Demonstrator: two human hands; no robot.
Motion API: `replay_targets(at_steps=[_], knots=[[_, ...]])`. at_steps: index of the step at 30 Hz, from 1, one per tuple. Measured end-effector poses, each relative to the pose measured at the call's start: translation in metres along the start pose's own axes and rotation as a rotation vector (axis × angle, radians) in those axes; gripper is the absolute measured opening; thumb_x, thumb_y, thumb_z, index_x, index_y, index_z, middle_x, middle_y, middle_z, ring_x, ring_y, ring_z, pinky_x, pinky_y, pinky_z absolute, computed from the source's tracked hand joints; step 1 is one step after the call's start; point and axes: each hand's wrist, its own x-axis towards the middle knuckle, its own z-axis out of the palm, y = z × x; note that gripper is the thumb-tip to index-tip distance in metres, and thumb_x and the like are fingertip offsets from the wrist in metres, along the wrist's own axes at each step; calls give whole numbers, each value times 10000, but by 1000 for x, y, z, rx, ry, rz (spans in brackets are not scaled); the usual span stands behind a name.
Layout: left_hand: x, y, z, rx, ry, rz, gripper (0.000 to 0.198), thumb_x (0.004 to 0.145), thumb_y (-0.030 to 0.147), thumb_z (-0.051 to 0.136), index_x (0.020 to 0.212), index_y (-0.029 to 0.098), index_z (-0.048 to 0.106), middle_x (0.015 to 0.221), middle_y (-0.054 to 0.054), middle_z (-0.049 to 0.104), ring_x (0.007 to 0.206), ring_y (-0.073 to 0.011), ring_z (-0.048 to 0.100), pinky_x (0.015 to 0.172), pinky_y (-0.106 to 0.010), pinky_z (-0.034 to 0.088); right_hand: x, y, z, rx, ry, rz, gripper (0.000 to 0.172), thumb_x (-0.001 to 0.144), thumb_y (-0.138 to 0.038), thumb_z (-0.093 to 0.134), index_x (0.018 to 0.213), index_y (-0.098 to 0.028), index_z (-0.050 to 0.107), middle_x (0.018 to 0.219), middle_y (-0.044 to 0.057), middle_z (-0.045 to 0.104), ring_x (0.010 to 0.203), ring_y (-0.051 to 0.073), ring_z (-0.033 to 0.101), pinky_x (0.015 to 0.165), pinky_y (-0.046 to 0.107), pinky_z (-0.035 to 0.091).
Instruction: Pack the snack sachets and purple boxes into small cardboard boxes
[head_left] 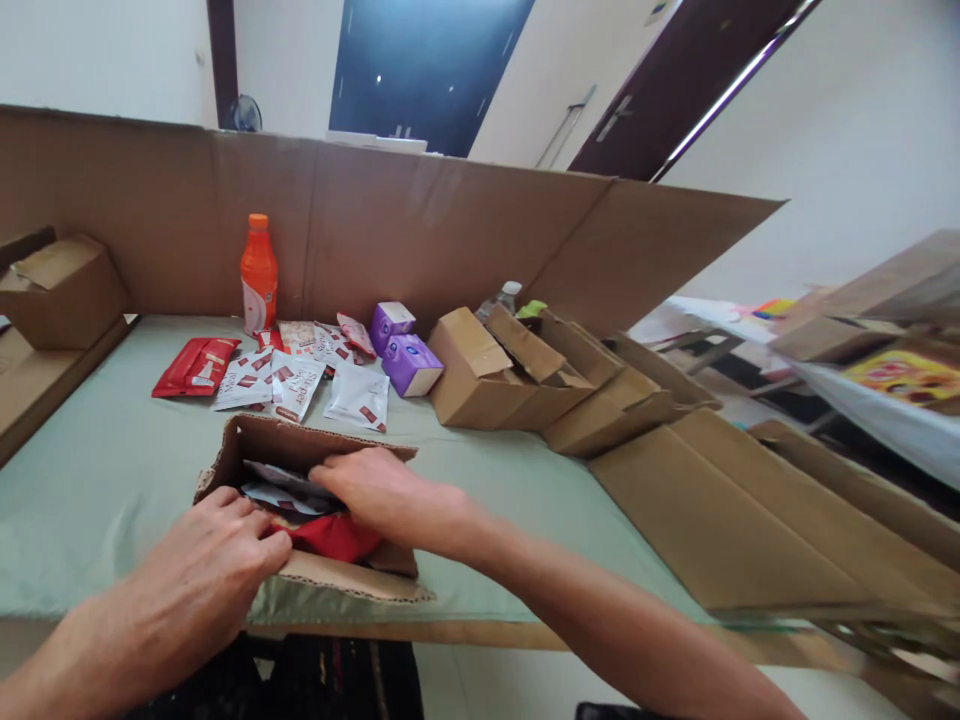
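Observation:
An open cardboard box [352, 580] lies near the table's front edge. My left hand [225, 550] is closed on its near left side, fingers over the rim. My right hand [390, 500] reaches into the box, its fingers closed at the right end of a white packet [289, 480]; the fingertips are partly hidden. Below it in the box are another white packet [277, 500] and a red packet [330, 537]. Behind the box lie several white packets [358, 396] with dark red print and a red pouch [196, 367].
An orange drink bottle [259, 275] stands by the cardboard screen [420, 225]. Two purple packs [411, 366] sit beside several open cardboard boxes [480, 395] on the right. Another small box [64, 290] stands at the far left.

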Motion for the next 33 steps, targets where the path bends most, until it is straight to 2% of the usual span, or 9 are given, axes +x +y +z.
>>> replay_targets(at_steps=[5, 8, 12, 14, 16, 20, 24, 28, 33], knots=[[4, -1, 0, -28, -5, -6, 273, 873, 46, 522, 996, 221, 693, 933, -54, 749, 867, -209, 695, 886, -364, 517, 27, 5, 8, 63, -153, -89, 288, 951, -73, 518, 1162, -165, 691, 1027, 97, 781, 901, 245, 735, 707, 289, 485], [1, 3, -7, -2, 141, 34, 280, 905, 70, 492, 1038, 226, 683, 998, -62, 755, 958, -222, 701, 929, -383, 531, 10, 11, 7, 175, -89, -122, 439, 926, -76, 553, 1350, -169, 616, 1197, 115, 751, 1003, 250, 729, 807, 311, 533], [-23, 0, -17, 8, 466, -16, 348, 963, 152, 507, 1277, 275, 592, 1387, -60, 629, 1321, -242, 563, 1103, -400, 472, -38, 18, 5, 372, 432, -137, 383, 992, -131, 513, 1353, -198, 621, 1289, 92, 718, 1153, 212, 687, 996, 349, 538], [-37, -6, -13, -41, 530, -161, 437, 982, 243, 548, 1412, 301, 491, 1491, -59, 534, 1364, -238, 528, 1143, -393, 456, -56, 22, 8, 354, 751, -57, 294, 1015, -171, 503, 1248, -215, 678, 1262, 91, 726, 1171, 215, 675, 1037, 389, 528], [-47, -10, -1, -121, 549, -289, 513, 987, 342, 572, 1476, 305, 421, 1491, -73, 526, 1342, -245, 553, 1128, -399, 487, -60, 28, 14, 283, 906, 30, 268, 991, -214, 562, 1225, -224, 692, 1316, 107, 696, 1234, 257, 638, 1080, 460, 498], [-47, -12, 27, -246, 580, -351, 446, 995, 353, 555, 1431, 312, 465, 1379, -67, 636, 1263, -247, 626, 1049, -399, 559, -37, 48, 27, 320, 787, 166, 248, 969, -283, 564, 1122, -218, 748, 1104, 93, 773, 994, 268, 723, 905, 417, 572], [-39, -14, 30, -262, 598, -306, 317, 1016, 332, 534, 1332, 322, 528, 1154, -11, 750, 1088, -195, 720, 963, -320, 593, -19, 59, 25, 445, 701, 243, 258, 971, -307, 538, 920, -209, 771, 871, 41, 785, 766, 212, 712, 713, 306, 550], [-28, -23, 21, -150, 588, -320, 354, 1026, 366, 531, 1375, 319, 502, 1103, 1, 749, 939, -155, 747, 831, -228, 601, -43, 48, 25, 561, 598, 45, 439, 1065, -444, 417, 1030, -191, 775, 1048, 80, 784, 966, 236, 723, 863, 348, 569], [-13, -34, 33, -96, 587, -336, 429, 1017, 293, 505, 1445, 309, 478, 1317, -88, 582, 1170, -229, 646, 954, -352, 581, -81, 28, 59, 422, 537, -100, 717, 1031, -683, 342, 1499, -171, 524, 1525, 163, 533, 1424, 306, 479, 1171, 520, 391]])
